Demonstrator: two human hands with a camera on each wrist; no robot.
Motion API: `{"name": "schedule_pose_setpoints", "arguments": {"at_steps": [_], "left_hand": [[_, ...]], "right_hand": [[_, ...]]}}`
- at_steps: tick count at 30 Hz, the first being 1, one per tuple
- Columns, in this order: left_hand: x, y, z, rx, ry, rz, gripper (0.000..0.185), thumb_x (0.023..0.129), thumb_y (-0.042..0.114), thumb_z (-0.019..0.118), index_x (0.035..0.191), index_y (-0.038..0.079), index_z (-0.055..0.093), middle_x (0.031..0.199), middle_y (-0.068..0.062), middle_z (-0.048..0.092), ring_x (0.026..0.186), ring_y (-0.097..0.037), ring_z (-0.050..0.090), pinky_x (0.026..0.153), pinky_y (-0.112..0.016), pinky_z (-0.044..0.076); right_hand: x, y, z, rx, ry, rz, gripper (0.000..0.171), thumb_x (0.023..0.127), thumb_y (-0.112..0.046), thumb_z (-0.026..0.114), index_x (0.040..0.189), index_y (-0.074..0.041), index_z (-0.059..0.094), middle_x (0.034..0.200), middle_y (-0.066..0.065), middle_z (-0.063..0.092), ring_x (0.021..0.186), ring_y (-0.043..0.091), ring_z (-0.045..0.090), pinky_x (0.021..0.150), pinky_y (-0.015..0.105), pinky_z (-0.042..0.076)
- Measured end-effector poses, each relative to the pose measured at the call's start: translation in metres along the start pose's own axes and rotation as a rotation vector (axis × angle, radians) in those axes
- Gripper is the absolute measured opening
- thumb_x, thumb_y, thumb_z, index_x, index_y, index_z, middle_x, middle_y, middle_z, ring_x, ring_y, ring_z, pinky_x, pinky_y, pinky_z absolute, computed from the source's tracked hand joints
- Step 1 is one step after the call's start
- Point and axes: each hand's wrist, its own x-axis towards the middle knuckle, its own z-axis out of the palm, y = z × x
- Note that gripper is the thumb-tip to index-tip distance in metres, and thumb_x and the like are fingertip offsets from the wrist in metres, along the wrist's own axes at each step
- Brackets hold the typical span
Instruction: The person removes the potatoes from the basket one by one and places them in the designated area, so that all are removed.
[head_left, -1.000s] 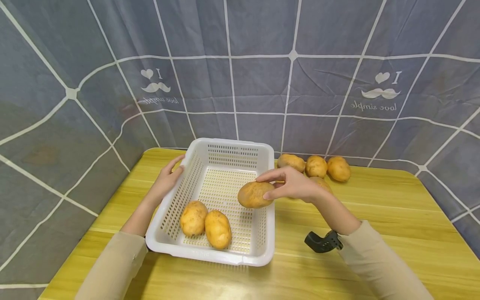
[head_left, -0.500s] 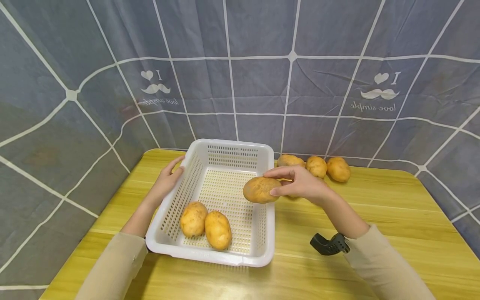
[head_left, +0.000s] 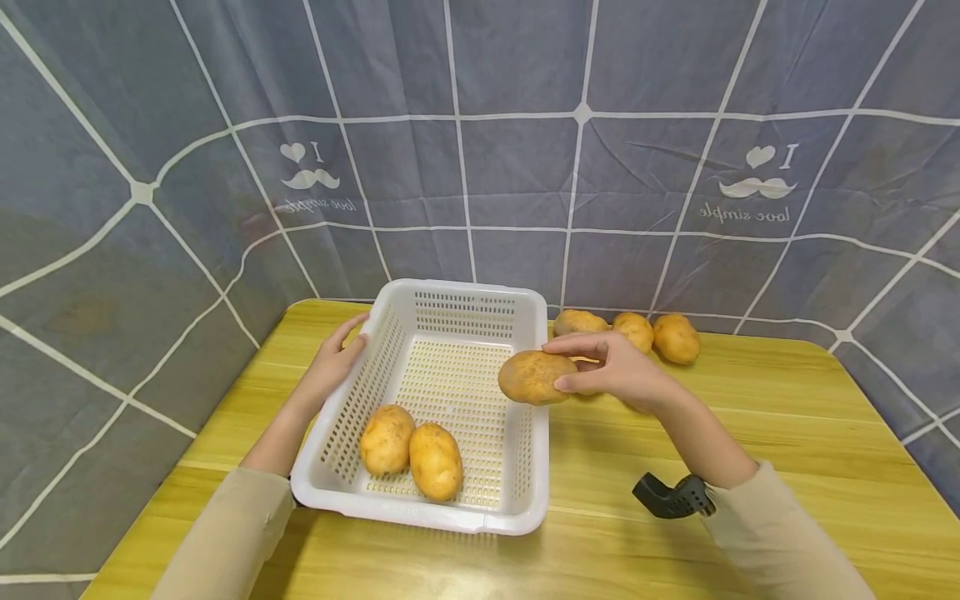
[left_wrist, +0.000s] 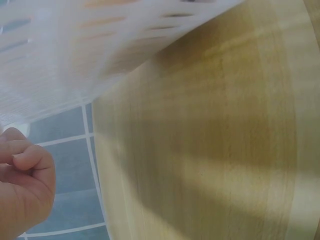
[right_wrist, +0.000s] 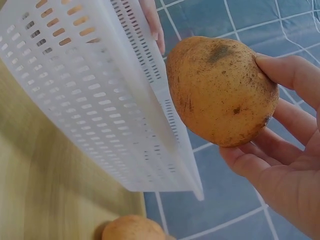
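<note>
Head view shows a white perforated plastic basket (head_left: 450, 333) on a yellow wood-grain counter (head_left: 750, 433), with two oval, dusty-skinned potatoes (head_left: 411, 450) lying side by side at its near end. Over the basket's right rim, the right hand (head_left: 615, 371) pinches another potato (head_left: 534, 377) between thumb and fingers, held clear of the basket floor. Fingers of the left hand (head_left: 333, 358) curl over the basket's left rim, gripping it. Three more rounded potatoes (head_left: 633, 329) lie in a row on the counter behind the right hand, near the grey checked cloth backdrop (head_left: 525, 167).
</note>
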Motion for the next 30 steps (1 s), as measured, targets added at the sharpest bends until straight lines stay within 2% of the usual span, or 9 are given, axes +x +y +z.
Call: {"name": "schedule_pose_setpoints", "arguments": {"at_steps": [3, 10, 14, 19, 24, 27, 30], "left_hand": [[0.0, 0.0, 0.0, -0.01, -0.002, -0.001, 0.053, 0.101, 0.033, 0.039, 0.15, 0.019, 0.022, 0.128, -0.03, 0.046, 0.088, -0.021, 0.063, 0.069, -0.03, 0.054], [0.001, -0.003, 0.001, -0.014, -0.002, -0.001, 0.053, 0.101, 0.032, 0.039, 0.15, 0.019, 0.022, 0.128, -0.03, 0.046, 0.088, -0.019, 0.062, 0.069, -0.029, 0.054], [0.001, -0.003, 0.0, 0.0, 0.001, -0.003, 0.053, 0.101, 0.033, 0.039, 0.15, 0.02, 0.023, 0.128, -0.029, 0.046, 0.087, -0.018, 0.062, 0.069, -0.029, 0.054], [0.001, -0.003, -0.001, 0.005, 0.0, -0.004, 0.054, 0.101, 0.034, 0.039, 0.15, 0.02, 0.021, 0.127, -0.03, 0.047, 0.085, -0.019, 0.063, 0.067, -0.03, 0.054], [0.003, -0.004, -0.002, -0.004, -0.002, -0.02, 0.054, 0.101, 0.032, 0.039, 0.15, 0.02, 0.02, 0.129, -0.029, 0.045, 0.089, -0.023, 0.062, 0.068, -0.031, 0.054], [0.004, -0.004, -0.002, -0.008, -0.004, -0.028, 0.054, 0.101, 0.032, 0.038, 0.15, 0.021, 0.02, 0.13, -0.029, 0.045, 0.09, -0.024, 0.062, 0.068, -0.03, 0.054], [0.004, -0.004, -0.002, -0.009, -0.006, -0.025, 0.054, 0.101, 0.031, 0.038, 0.15, 0.02, 0.019, 0.13, -0.029, 0.045, 0.091, -0.026, 0.062, 0.068, -0.031, 0.054]], "right_hand": [[-0.003, 0.001, -0.002, 0.004, 0.006, -0.004, 0.051, 0.077, -0.001, 0.073, 0.123, 0.011, 0.055, 0.129, 0.022, 0.051, 0.108, 0.017, 0.056, 0.084, 0.028, 0.05], [-0.01, -0.002, -0.009, -0.087, 0.037, -0.019, 0.049, 0.077, -0.004, 0.073, 0.122, 0.009, 0.057, 0.129, 0.021, 0.052, 0.118, 0.021, 0.048, 0.088, 0.024, 0.047], [-0.014, -0.003, -0.013, -0.095, 0.052, -0.035, 0.048, 0.078, -0.003, 0.073, 0.121, 0.009, 0.057, 0.127, 0.018, 0.054, 0.115, 0.015, 0.051, 0.089, 0.023, 0.046], [-0.018, -0.002, -0.018, -0.111, 0.081, -0.055, 0.047, 0.078, -0.001, 0.073, 0.121, 0.01, 0.057, 0.122, 0.009, 0.06, 0.11, 0.006, 0.053, 0.09, 0.022, 0.045], [-0.024, -0.002, -0.025, -0.143, 0.116, -0.038, 0.047, 0.078, -0.003, 0.073, 0.121, 0.008, 0.057, 0.113, -0.007, 0.063, 0.105, 0.006, 0.053, 0.085, 0.018, 0.046], [-0.028, -0.001, -0.03, -0.126, 0.112, -0.038, 0.046, 0.08, -0.003, 0.071, 0.122, 0.008, 0.057, 0.114, -0.007, 0.062, 0.106, 0.007, 0.053, 0.086, 0.02, 0.046], [-0.031, 0.0, -0.033, -0.129, 0.112, -0.034, 0.044, 0.081, -0.004, 0.07, 0.123, 0.005, 0.057, 0.12, 0.0, 0.06, 0.11, 0.007, 0.052, 0.098, 0.034, 0.041]]}}
